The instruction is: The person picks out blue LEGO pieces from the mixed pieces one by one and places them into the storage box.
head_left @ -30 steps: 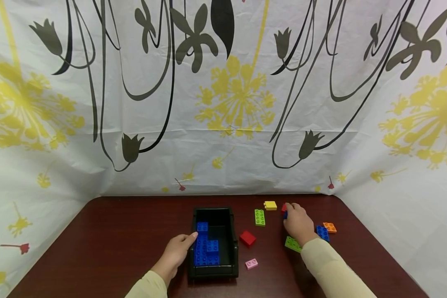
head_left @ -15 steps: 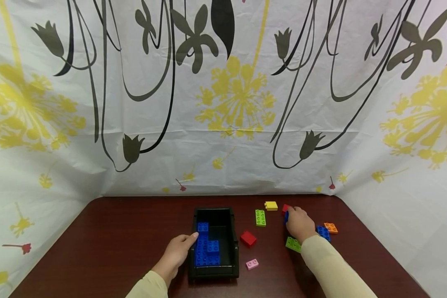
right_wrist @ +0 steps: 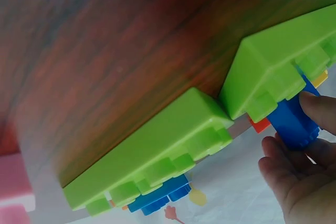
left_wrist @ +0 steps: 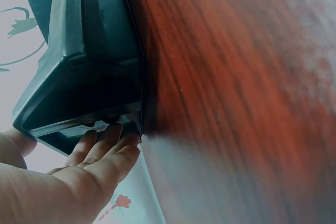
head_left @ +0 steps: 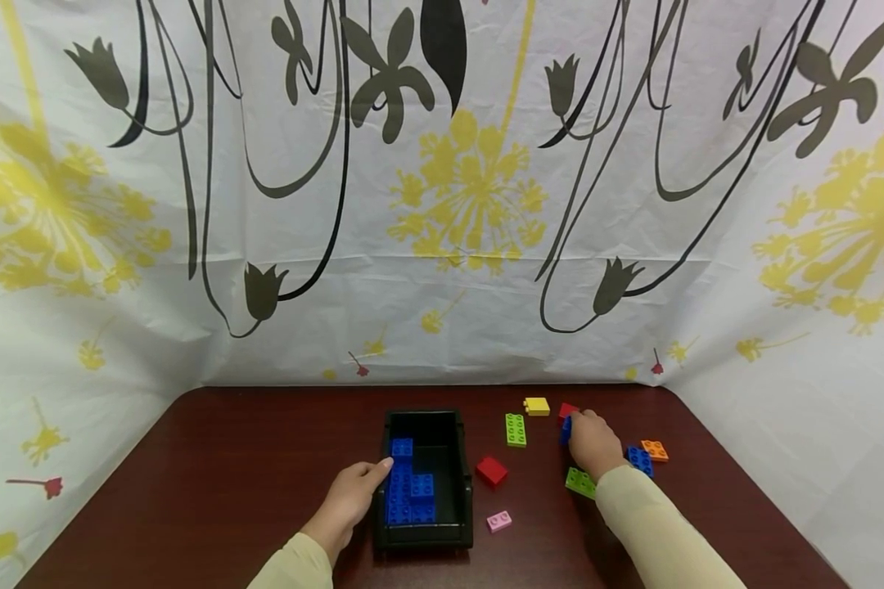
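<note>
Right hand: the right hand is lying on the far right part of the table, its fingers curling round a small blue brick; in the right wrist view thumb and fingertips are pinching it.
Blue brick in the grip: it is showing at the hand's far left edge in the head view, sitting just beside a red brick farther back; whether it is touching the table cannot be told.
Left hand: the left hand is resting against the left outer wall of the black bin, fingers straight and loosely together, holding nothing; the left wrist view is showing the fingertips touching the bin's lower edge.
Black bin: it is standing on the table near the front middle, well apart from the right hand, and is holding several blue bricks lying flat along its left side and front.
Loose bricks near the grip: a green plate is lying by the right wrist, another blue brick and an orange brick are sitting to the hand's right.
Other bricks: a long green brick and a yellow brick are lying to the hand's left; a red square brick and a pink brick are lying beside the bin.
</note>
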A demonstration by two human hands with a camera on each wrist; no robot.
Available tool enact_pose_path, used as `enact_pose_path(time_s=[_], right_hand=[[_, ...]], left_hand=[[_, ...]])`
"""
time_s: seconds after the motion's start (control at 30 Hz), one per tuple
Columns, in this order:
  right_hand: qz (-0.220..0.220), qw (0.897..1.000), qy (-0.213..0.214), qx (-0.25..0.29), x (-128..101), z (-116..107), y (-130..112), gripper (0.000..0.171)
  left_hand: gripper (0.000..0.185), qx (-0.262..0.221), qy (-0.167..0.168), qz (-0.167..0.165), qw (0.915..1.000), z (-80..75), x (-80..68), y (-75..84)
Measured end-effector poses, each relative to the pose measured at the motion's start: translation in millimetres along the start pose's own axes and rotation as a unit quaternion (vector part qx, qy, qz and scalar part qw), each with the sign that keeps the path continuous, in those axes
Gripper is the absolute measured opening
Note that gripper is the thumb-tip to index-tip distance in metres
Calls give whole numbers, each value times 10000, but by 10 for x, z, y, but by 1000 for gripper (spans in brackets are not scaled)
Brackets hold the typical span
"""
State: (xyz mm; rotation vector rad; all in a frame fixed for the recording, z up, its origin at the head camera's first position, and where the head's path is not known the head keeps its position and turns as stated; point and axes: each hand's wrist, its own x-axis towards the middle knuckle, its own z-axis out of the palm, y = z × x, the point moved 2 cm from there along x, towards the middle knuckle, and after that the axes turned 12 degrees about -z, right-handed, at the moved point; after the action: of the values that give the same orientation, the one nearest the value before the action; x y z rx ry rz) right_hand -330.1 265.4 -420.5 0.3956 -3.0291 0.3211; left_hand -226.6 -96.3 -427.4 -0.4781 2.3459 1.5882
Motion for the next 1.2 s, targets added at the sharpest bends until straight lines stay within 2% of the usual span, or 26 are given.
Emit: enact_pose_path(time_s=[0.47, 0.87, 1.2], right_hand=[[19, 9992, 256, 303, 28, 17, -16, 26], [-549, 9956, 736, 207, -48, -75, -310, 42], [-875, 9906, 1007, 317, -62, -191, -604, 43]], left_hand=[[68, -18, -62, -21, 10000, -1, -12, 18], [68, -9, -23, -8, 10000, -1, -13, 8], [69, -16, -7, 18, 10000, -4, -23, 11]])
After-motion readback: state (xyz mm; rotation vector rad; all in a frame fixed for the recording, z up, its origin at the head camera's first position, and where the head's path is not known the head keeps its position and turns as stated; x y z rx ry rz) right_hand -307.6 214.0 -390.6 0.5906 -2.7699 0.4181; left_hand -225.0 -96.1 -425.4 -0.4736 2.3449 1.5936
